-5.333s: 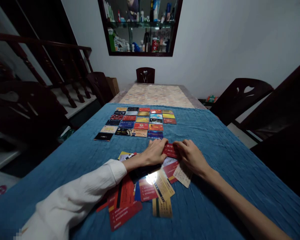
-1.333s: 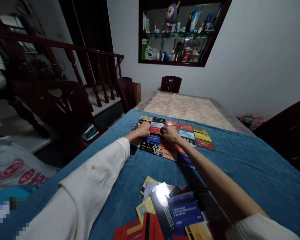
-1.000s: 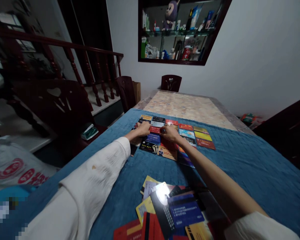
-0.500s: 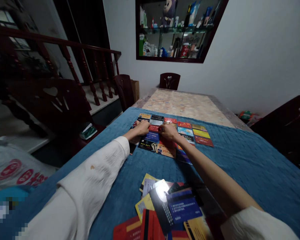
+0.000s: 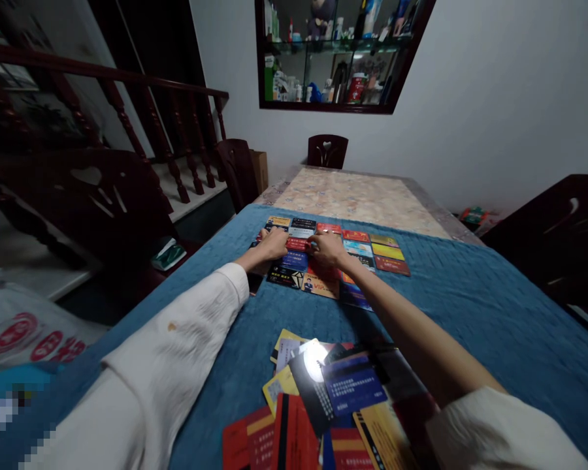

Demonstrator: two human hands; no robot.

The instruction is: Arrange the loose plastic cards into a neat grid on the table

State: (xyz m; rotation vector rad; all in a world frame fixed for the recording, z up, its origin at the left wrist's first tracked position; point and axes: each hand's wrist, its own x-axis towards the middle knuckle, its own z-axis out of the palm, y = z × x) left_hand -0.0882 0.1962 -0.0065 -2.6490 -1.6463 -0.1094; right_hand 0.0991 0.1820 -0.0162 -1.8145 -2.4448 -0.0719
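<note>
A red card [image 5: 298,244] lies within the rows of colourful plastic cards, between my two hands. My left hand [image 5: 273,244] closes at its left end, fingers bent down over the neighbouring cards. At the card's right end, my right hand [image 5: 327,248] is closed with thumb and fingertips pinched together. Just below sit a blue card [image 5: 294,261], a black VIP card [image 5: 284,277] and an orange VIP card [image 5: 320,286]. My hands and wrists partly cover other cards in the rows.
Nearer to me is a loose, overlapping card pile with a blue card [image 5: 353,386] and a red striped card [image 5: 294,431]. A blue cloth [image 5: 460,326] covers this part of the table [image 5: 343,196]. Chairs surround it; a plastic bag [image 5: 29,326] is at left.
The camera view has shifted slightly, so the scene sits a little higher and further left. Both hands stay at the red card's ends, with only small finger movement.
</note>
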